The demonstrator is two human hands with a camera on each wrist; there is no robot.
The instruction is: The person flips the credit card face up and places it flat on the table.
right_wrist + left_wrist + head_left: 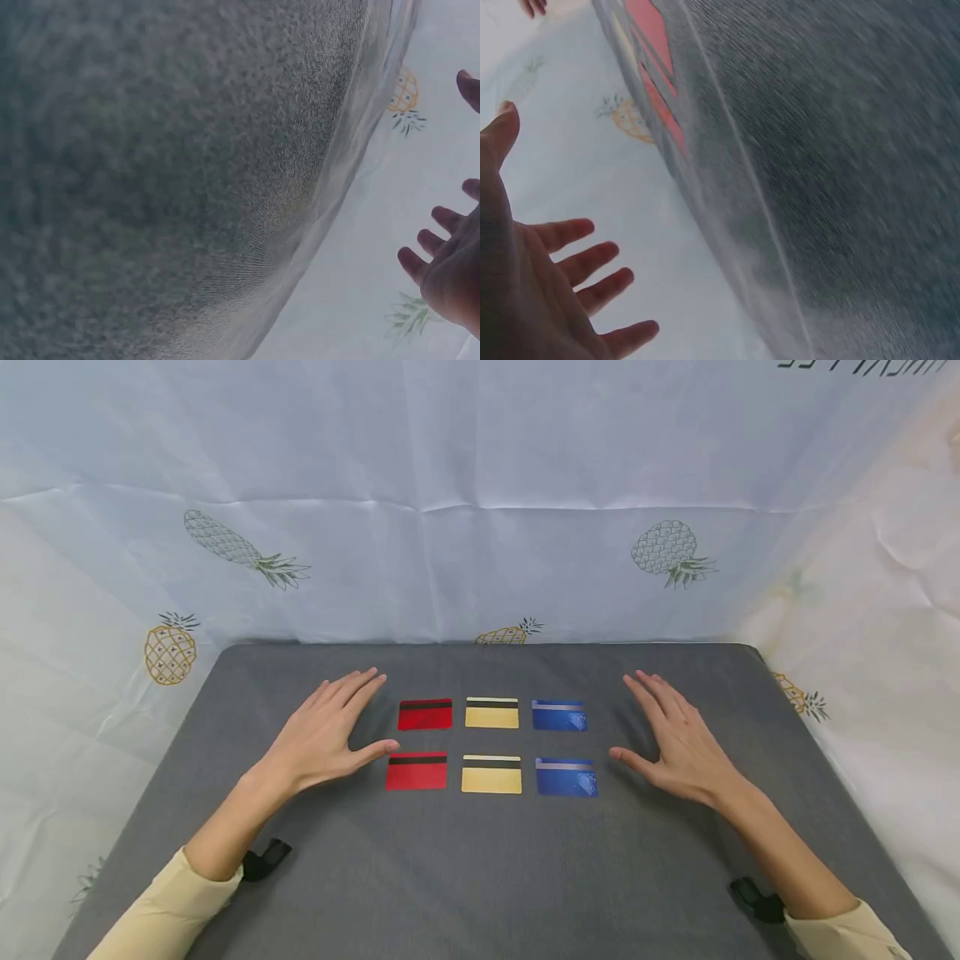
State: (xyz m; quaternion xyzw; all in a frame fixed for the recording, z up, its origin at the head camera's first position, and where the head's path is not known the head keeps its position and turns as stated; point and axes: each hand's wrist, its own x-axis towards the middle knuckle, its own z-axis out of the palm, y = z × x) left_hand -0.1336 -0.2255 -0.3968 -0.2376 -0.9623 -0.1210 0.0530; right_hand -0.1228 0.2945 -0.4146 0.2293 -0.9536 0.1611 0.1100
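Two rows of striped cards lie flat in the head view. The back row has a red card (425, 717), a yellow card (492, 716) and a blue card (558, 718). In front of it are another red card (416, 775), yellow card (491, 778) and blue card (564, 781). My left hand (324, 735) hovers left of the red cards, fingers extended and thumb spread close to the front one. Right of the blue cards is my right hand (678, 743), fingers straight and thumb apart. Both hands hold nothing, as the left wrist and right wrist views also show.
A dark grey cloth covers the table (480, 877). Behind it hangs a pale curtain (480, 568) printed with pineapples, and similar cloth flanks both sides. A black wrist strap (266, 860) shows on the left arm, another black strap (756, 900) on the right.
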